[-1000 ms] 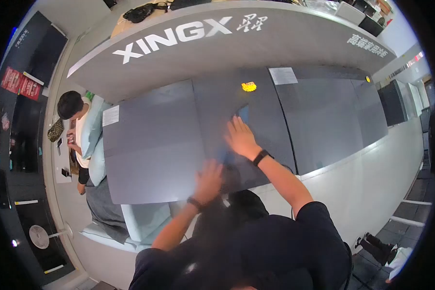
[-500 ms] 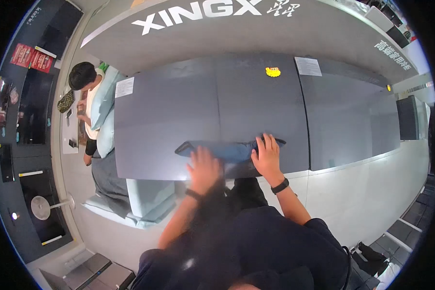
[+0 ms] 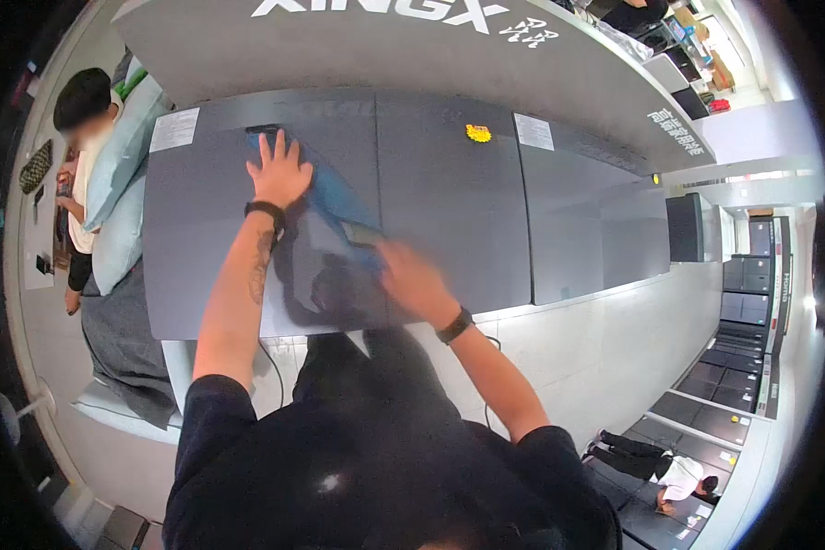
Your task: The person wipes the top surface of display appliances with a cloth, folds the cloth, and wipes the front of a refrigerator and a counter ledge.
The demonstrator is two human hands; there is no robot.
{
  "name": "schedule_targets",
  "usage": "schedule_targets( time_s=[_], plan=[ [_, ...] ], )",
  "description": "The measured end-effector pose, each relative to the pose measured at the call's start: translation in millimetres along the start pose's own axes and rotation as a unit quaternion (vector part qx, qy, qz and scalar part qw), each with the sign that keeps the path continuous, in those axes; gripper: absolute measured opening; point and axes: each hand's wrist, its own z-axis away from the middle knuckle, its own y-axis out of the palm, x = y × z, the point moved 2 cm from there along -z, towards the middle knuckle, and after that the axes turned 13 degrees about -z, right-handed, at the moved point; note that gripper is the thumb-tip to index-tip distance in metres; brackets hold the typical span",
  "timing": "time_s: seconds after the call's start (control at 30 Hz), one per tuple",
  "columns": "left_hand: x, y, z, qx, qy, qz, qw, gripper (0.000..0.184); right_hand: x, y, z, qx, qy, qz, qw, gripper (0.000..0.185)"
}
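A long, blue, folded piece that looks like cloth (image 3: 335,194), with dark patches at its ends, lies slantwise on the dark grey glossy top (image 3: 449,202) of a low cabinet. My left hand (image 3: 282,170) presses on its far end with fingers spread. At the near end is my right hand (image 3: 419,280), smeared by motion; whether its fingers grip the piece cannot be made out. Black bands circle both wrists.
A white label (image 3: 174,129) and a yellow tag (image 3: 478,134) are on the cabinet tops. Behind rises a grey sign panel (image 3: 376,55). One person (image 3: 87,165) sits at left beside light-blue cushions (image 3: 124,220); another person (image 3: 680,477) bends at lower right.
The blue piece has swung from lying across the near edge to a slant reaching the back left. My left hand has moved far up and left; my right hand has shifted left.
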Motion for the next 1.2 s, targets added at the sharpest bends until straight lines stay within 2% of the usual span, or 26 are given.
schedule_targets(
  time_s=[0.1,0.17,0.2,0.3,0.4,0.57,0.77,0.93,1.2],
  plan=[
    [12,12,-16,-0.035,0.008,0.025,0.999,0.072,4,2,-18,-0.073,0.018,-0.018,0.997,0.049],
    [7,23,-21,-0.045,0.001,0.058,0.997,0.072,-1,15,-23,-0.125,-0.041,0.002,0.991,0.048],
    [5,27,-23,0.007,-0.015,0.075,0.997,0.074,2,17,-29,-0.153,-0.074,0.014,0.985,0.047],
    [0,33,-21,0.008,-0.026,0.063,0.998,0.076,17,33,-40,-0.075,-0.075,0.071,0.992,0.052],
    [2,30,-32,0.031,-0.021,0.059,0.998,0.077,17,58,-49,-0.044,-0.038,0.073,0.996,0.059],
    [11,27,-55,0.047,-0.019,0.040,0.998,0.079,4,88,-68,-0.077,-0.028,0.090,0.993,0.066],
    [11,28,-89,0.017,-0.045,0.054,0.997,0.080,-2,76,-94,-0.067,-0.039,0.098,0.992,0.068],
    [14,16,-119,0.027,-0.055,0.057,0.996,0.081,-10,72,-120,-0.069,-0.049,0.116,0.990,0.066],
    [18,20,-107,0.010,-0.036,0.043,0.998,0.081,-12,72,-107,-0.128,-0.080,0.069,0.986,0.062]
  ],
)
